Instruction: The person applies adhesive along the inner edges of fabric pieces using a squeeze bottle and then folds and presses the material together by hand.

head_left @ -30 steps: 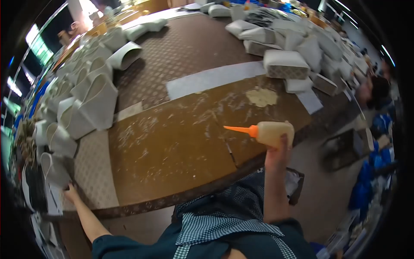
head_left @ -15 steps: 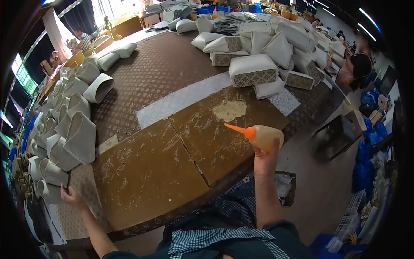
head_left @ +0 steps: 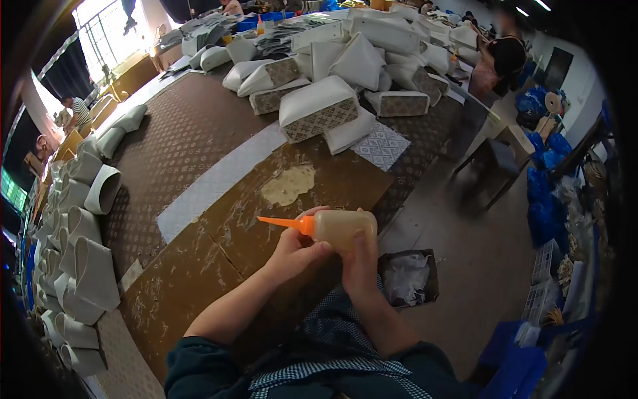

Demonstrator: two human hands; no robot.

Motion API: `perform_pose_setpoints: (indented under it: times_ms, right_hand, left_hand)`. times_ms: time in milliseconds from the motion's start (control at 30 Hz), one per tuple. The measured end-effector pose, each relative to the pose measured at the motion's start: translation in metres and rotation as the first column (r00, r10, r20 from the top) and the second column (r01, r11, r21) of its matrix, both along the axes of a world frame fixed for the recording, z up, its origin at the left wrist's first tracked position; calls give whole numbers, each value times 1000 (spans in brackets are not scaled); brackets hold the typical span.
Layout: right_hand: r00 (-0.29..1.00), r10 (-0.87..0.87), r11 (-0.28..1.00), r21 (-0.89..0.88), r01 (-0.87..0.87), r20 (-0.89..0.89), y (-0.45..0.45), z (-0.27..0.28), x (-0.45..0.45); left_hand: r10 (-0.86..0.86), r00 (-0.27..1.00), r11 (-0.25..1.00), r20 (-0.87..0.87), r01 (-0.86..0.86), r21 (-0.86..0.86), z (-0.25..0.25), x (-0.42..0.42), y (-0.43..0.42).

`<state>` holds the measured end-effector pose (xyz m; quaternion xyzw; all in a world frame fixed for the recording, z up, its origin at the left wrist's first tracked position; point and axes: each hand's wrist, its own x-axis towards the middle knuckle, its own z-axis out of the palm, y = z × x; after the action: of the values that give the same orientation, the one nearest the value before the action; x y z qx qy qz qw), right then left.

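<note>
In front of me a translucent squeeze bottle (head_left: 342, 229) with a long orange nozzle lies nearly level, its tip toward the left. Cloudy pale liquid shows inside it. My right hand (head_left: 361, 263) is wrapped around the bottle's base end from below. At the neck, my left hand (head_left: 299, 251) grips the bottle, thumb on the near side and some fingers hidden behind the orange cap. Beneath the hands lies a brown work board (head_left: 199, 286), scuffed with dried flakes. A patch of pale yellow glue-like stuff (head_left: 289, 185) is spread on it beyond the nozzle.
Grey-white rounded pieces (head_left: 93, 279) stand in rows along the left side. White box-shaped bag bodies (head_left: 318, 110) with patterned ends are heaped at the back. A dark stool (head_left: 495, 163) and a bin (head_left: 407, 278) with plastic stand right. A co-worker (head_left: 502, 56) is at the back right.
My left hand has left the grey-white pieces at the left and come to the bottle's neck. The bottle is now closer and more level. My view has turned right.
</note>
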<state>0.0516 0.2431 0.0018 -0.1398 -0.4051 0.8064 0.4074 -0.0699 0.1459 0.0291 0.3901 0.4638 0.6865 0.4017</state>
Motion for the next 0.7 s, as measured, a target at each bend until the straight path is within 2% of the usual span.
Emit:
perform_pose_setpoints:
  times_ms: [67,133,167,233,267,333,367,400,433,500,567,667,700]
  right_hand:
    - [995,49,988,139,-61,87,25,3,15]
    - [974,126,939,293,-179,190,51,12,29]
    - [933,154,883,378,-277,324,62,17,33]
    - [802,150,729,483,-485,578,80,25,38]
    - [812,38,685,577,-445,582,87,28,36]
    - [816,-185,555,744,-373,547,104,35,29]
    - [859,-187,646,718,-258,477,117,32,21]
    - [895,-197,726,673,-142,401,133,23,9]
    - [921,-216,794,607,-27,325,150,14,-3]
    - [803,-447,756,647,103,394,198,11,-23]
    - [598,-706,587,786,195,379,240,5,-46]
    - [379,-819,528,825,200,432,288,-8,-79]
    - [391,-826,509,835,209,406,294,-9,-84]
  left_hand:
    - [-17,995,1000,-101,18,10,-2,-1,14]
    - [-114,988,993,-104,109,-45,5,-11,21]
    - [-160,982,986,-103,153,-72,9,-16,25]
    - [-105,954,994,-280,98,-38,15,-18,38]
    - [-75,928,997,-365,75,-15,16,-17,45]
    - [53,978,996,-204,-37,82,6,-16,55]
    - [116,986,987,-119,-101,122,-2,-17,59]
    - [231,952,967,-201,-202,153,-21,-22,61]
    - [233,953,971,-192,-219,93,-31,-27,62]
    - [248,954,966,-169,-256,-26,-44,-34,62]
    - [243,940,963,-238,-263,-54,-40,-32,63]
    - [248,921,959,-300,-277,-57,-35,-33,65]
    - [244,920,960,-305,-274,-59,-36,-34,65]
